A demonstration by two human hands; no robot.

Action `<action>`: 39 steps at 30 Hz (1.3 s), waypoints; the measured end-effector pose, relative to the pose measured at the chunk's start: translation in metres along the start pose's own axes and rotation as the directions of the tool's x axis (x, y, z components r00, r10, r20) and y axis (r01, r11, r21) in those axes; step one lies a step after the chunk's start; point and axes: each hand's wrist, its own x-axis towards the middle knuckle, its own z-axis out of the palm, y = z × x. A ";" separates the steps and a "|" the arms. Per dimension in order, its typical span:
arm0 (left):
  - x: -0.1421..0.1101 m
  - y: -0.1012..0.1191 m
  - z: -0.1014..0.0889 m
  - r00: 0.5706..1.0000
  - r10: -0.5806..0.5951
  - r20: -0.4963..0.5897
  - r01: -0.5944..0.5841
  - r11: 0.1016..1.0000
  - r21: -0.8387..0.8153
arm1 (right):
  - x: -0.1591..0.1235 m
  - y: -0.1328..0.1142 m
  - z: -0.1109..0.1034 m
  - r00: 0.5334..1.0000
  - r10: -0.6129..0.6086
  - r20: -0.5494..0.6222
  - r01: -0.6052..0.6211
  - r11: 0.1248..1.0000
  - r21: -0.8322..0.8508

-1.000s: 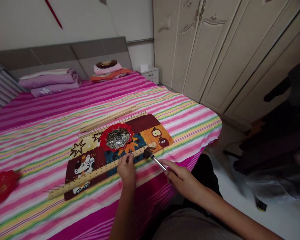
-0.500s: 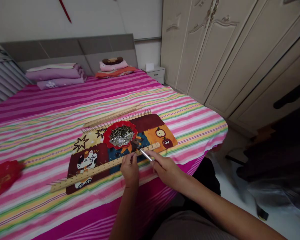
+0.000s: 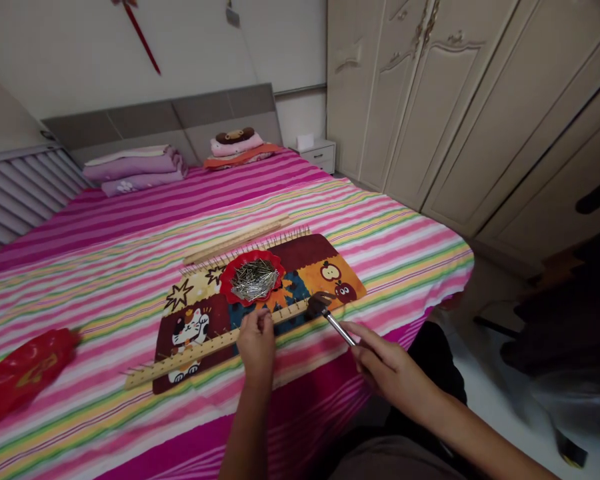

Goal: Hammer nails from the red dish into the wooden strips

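My right hand [image 3: 393, 367] grips a hammer [image 3: 341, 328] by its shiny metal handle. The dark hammer head is over the right end of a wooden strip [image 3: 177, 361] drilled with holes and set with several nails. My left hand [image 3: 257, 341] is closed, thumb and fingers pinched together at the middle of that strip; whatever may be between the fingertips is too small to make out. Beyond it, a red scalloped bowl [image 3: 225, 288] holds a heap of loose nails [image 3: 255, 279]. Under bowl and strip lies a patterned mat [image 3: 300, 248].
Another strip with a row of upright nails [image 3: 245, 248] runs along the mat's far edge, with bare wooden strips [image 3: 235, 240] behind it. A red tray-like object [image 3: 27, 373] lies at left on the striped bed [image 3: 390, 230]. Folded bedding [image 3: 135, 172] sits by the headboard.
My right hand has moved the hammer to the right, away from my left hand. My left hand stays pinched at the strip, and the whole view has shifted a little.
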 end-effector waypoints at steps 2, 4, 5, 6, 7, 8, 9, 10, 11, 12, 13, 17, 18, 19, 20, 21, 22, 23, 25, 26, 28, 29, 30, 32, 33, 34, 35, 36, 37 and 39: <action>0.022 0.003 -0.015 1.000 0.004 -0.014 -0.002 0.987 0.159 | -0.005 0.007 -0.004 0.999 0.040 -0.036 -0.039 0.999 0.017; 0.048 0.007 -0.026 0.996 0.006 0.087 -0.035 0.942 0.334 | -0.009 0.013 -0.007 0.996 0.059 -0.072 -0.058 0.998 0.016; 0.060 0.009 -0.029 0.990 -0.020 0.141 -0.043 0.903 0.427 | -0.009 0.015 -0.008 0.994 0.063 -0.085 -0.062 0.998 0.012; 0.071 0.011 -0.030 0.981 -0.048 0.187 -0.054 0.860 0.507 | -0.010 0.017 -0.009 0.994 0.064 -0.093 -0.064 0.998 0.008; 0.080 0.012 -0.029 0.975 -0.080 0.210 -0.057 0.816 0.575 | -0.010 0.018 -0.010 0.993 0.064 -0.097 -0.064 0.998 0.004; 0.087 0.013 -0.027 0.970 -0.109 0.217 -0.053 0.776 0.629 | -0.011 0.020 -0.011 0.993 0.065 -0.101 -0.065 0.998 -0.002; 0.092 0.014 -0.023 0.967 -0.133 0.216 -0.046 0.743 0.667 | -0.011 0.020 -0.012 0.993 0.066 -0.101 -0.067 0.998 -0.009; 0.096 0.014 -0.019 0.965 -0.155 0.210 -0.035 0.720 0.693 | -0.011 0.021 -0.012 0.993 0.068 -0.097 -0.070 0.997 -0.016; 0.099 0.014 -0.015 0.962 -0.176 0.208 -0.024 0.704 0.709 | -0.012 0.021 -0.012 0.993 0.073 -0.089 -0.075 0.997 -0.023; 0.101 0.013 -0.011 0.956 -0.202 0.211 -0.011 0.696 0.718 | -0.012 0.020 -0.012 0.994 0.077 -0.080 -0.080 0.996 -0.028; 0.103 0.013 -0.007 0.949 -0.231 0.213 0.007 0.693 0.720 | -0.013 0.019 -0.012 0.994 0.080 -0.073 -0.082 0.996 -0.032; 0.110 0.011 -0.001 0.913 -0.345 0.216 0.101 0.706 0.701 | -0.013 0.015 -0.012 0.995 0.069 -0.074 -0.073 0.996 -0.060; 0.112 0.010 -0.002 0.905 -0.364 0.221 0.115 0.709 0.696 | -0.013 0.014 -0.012 0.995 0.063 -0.077 -0.068 0.995 -0.069; 0.114 0.008 -0.005 0.897 -0.377 0.231 0.121 0.712 0.692 | -0.013 0.014 -0.012 0.995 0.059 -0.077 -0.065 0.995 -0.077; 0.116 0.006 -0.008 0.888 -0.386 0.250 0.117 0.716 0.688 | -0.013 0.015 -0.012 0.995 0.057 -0.077 -0.063 0.995 -0.082; 0.118 0.004 -0.011 0.881 -0.387 0.274 0.105 0.723 0.683 | -0.013 0.015 -0.012 0.995 0.057 -0.077 -0.063 0.994 -0.084; 0.119 0.001 -0.014 0.873 -0.383 0.301 0.089 0.733 0.675 | -0.013 0.016 -0.012 0.995 0.058 -0.078 -0.065 0.994 -0.083; 0.119 -0.001 -0.018 0.867 -0.375 0.328 0.070 0.743 0.665 | -0.013 0.017 -0.012 0.995 0.061 -0.079 -0.067 0.994 -0.081; 0.118 -0.005 -0.022 0.862 -0.350 0.366 0.035 0.762 0.647 | -0.013 0.019 -0.011 0.994 0.066 -0.085 -0.073 0.995 -0.073; 0.117 -0.005 -0.022 0.858 -0.347 0.378 0.026 0.765 0.643 | -0.013 0.020 -0.010 0.994 0.068 -0.084 -0.073 0.995 -0.069; 0.113 -0.004 -0.021 0.863 -0.341 0.373 0.016 0.757 0.653 | -0.013 0.019 -0.008 0.995 0.068 -0.070 -0.073 0.995 -0.067; 0.111 -0.002 -0.019 0.872 -0.333 0.358 0.013 0.748 0.663 | -0.013 0.019 -0.007 0.996 0.068 -0.058 -0.072 0.995 -0.066; 0.109 0.000 -0.016 0.884 -0.325 0.335 0.016 0.738 0.675 | -0.013 0.018 -0.007 0.997 0.067 -0.049 -0.071 0.995 -0.066; 0.107 0.004 -0.012 0.904 -0.316 0.287 0.033 0.723 0.691 | -0.014 0.018 -0.006 0.997 0.069 -0.033 -0.071 0.995 -0.065; 0.107 0.006 -0.010 0.908 -0.318 0.272 0.045 0.720 0.692 | -0.014 0.018 -0.005 0.997 0.067 -0.028 -0.069 0.996 -0.064; 0.106 0.007 -0.009 0.906 -0.329 0.265 0.058 0.718 0.693 | -0.015 0.019 -0.005 0.998 0.062 -0.028 -0.064 0.996 -0.066; 0.106 0.007 -0.008 0.904 -0.338 0.263 0.067 0.718 0.693 | -0.015 0.020 -0.006 0.998 0.055 -0.034 -0.058 0.996 -0.070; 0.106 0.007 -0.007 0.904 -0.335 0.264 0.065 0.719 0.692 | -0.015 0.021 -0.006 0.998 0.050 -0.041 -0.053 0.996 -0.076; 0.106 0.007 -0.006 0.910 -0.323 0.261 0.057 0.719 0.693 | -0.016 0.021 -0.006 0.998 0.047 -0.044 -0.050 0.995 -0.083; 0.107 0.007 -0.004 0.928 -0.283 0.244 0.033 0.713 0.700 | -0.016 0.022 -0.007 0.998 0.047 -0.042 -0.050 0.994 -0.094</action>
